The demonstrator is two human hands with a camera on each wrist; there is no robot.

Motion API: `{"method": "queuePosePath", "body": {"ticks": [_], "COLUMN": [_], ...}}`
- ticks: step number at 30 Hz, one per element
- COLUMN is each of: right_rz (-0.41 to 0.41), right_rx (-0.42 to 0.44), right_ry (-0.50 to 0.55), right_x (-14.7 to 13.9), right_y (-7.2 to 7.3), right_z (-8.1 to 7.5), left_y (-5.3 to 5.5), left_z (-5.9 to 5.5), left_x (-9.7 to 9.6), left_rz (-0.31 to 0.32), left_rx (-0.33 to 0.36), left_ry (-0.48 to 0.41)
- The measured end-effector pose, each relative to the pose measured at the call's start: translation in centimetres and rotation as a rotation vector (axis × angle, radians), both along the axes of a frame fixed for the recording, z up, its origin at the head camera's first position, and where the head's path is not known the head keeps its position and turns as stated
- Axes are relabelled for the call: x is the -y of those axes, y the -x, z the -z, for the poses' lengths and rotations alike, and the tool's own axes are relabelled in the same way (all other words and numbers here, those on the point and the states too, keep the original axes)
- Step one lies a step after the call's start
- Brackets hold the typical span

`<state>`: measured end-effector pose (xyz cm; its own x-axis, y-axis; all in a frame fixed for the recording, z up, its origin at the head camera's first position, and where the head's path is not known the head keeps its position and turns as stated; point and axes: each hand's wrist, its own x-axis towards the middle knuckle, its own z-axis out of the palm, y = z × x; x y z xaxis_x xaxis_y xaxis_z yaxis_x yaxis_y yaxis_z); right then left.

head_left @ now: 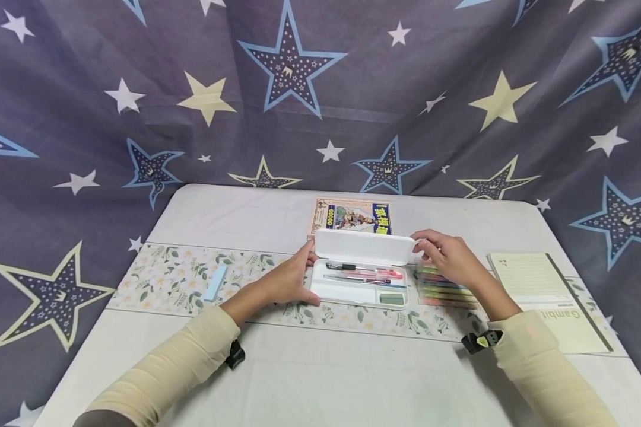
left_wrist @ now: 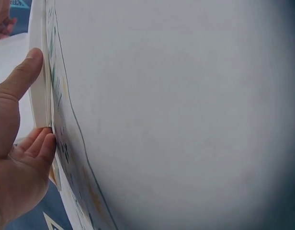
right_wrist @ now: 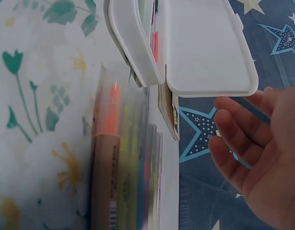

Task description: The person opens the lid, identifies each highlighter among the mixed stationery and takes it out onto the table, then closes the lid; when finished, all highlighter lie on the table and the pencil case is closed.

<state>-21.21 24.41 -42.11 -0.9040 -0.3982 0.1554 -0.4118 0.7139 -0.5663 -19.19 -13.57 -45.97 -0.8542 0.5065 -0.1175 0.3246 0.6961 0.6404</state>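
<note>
A white pencil case (head_left: 359, 299) lies open on the table, its lid (head_left: 364, 247) standing up at the back. Inside are several pens (head_left: 360, 273) and a green-grey eraser (head_left: 392, 298) in a small compartment. My left hand (head_left: 291, 277) holds the case's left end, thumb at the front corner and fingers toward the back; the left wrist view shows the thumb (left_wrist: 27, 72) along its side. At the lid's right edge is my right hand (head_left: 451, 258), fingers loosely bent. In the right wrist view its fingertips (right_wrist: 224, 117) come right up to the lid's edge, pinching nothing.
A pack of highlighters (head_left: 446, 290) lies just right of the case, under my right hand. Behind the lid is a colourful book (head_left: 352, 214). A notebook (head_left: 550, 296) lies at the far right, a light-blue strip-shaped item (head_left: 215, 282) at the left. A floral runner (head_left: 160, 279) crosses the table.
</note>
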Motion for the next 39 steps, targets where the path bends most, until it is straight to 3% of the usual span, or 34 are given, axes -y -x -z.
{"method": "queuePosePath", "body": {"ticks": [4,9,18,26,39], "right_rz": [-0.010,-0.121,-0.232,-0.209,-0.176], "right_rx": [0.055,0.102,0.063,0.051,0.027], "right_ry": [-0.015,-0.057,-0.170,-0.252,-0.284], "right_x": [0.0,0.1,1.2,2.0,2.7], "right_y": [-0.6,-1.7,-3.0,-3.6,-4.1], "right_z": [-0.1,0.0,0.9,1.5,1.8], "left_y": [0.0,-0.1,0.1,0.1,-0.2], "left_z": [0.1,0.2,0.3,0.4,-0.1], "left_x": [0.0,0.2,0.2,0.2,0.6], "left_rz": [-0.012,0.005,0.051,0.079,0.093], "left_rx": [0.009,-0.008,-0.066,-0.084,-0.023], "left_ry": [-0.007,-0.029,0.010,0.023,0.038]}}
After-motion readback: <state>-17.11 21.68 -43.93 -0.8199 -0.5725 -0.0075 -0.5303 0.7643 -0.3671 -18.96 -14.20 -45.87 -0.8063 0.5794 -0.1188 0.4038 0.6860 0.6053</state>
